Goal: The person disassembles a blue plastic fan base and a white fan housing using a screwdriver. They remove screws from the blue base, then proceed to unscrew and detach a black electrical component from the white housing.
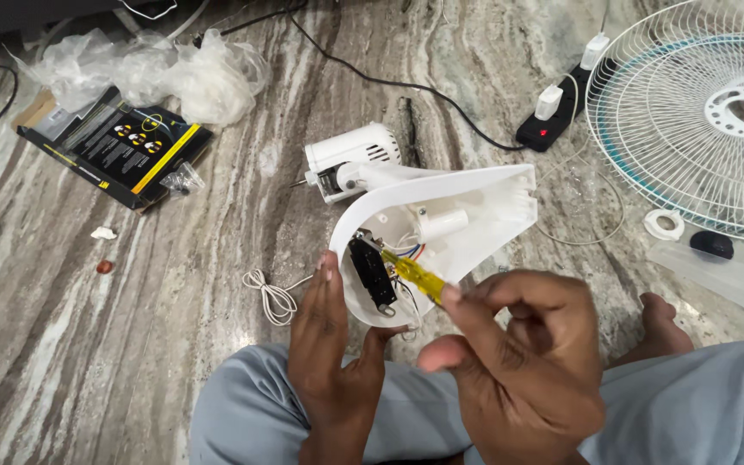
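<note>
Here, two hands are working inside an opened white fan housing (pixel 449 215) over the person's lap.

The left hand (pixel 325 344) is cupping the housing's lower rim, its grip flat and grasping the shell's edge; the right hand (pixel 518 362) is pinching a yellow-handled screwdriver (pixel 413 274), whose tip is sitting by the black switch block (pixel 372 271) and coloured wires. The white motor unit (pixel 350 159) is lying behind it on the marble floor (pixel 131 327).
</note>
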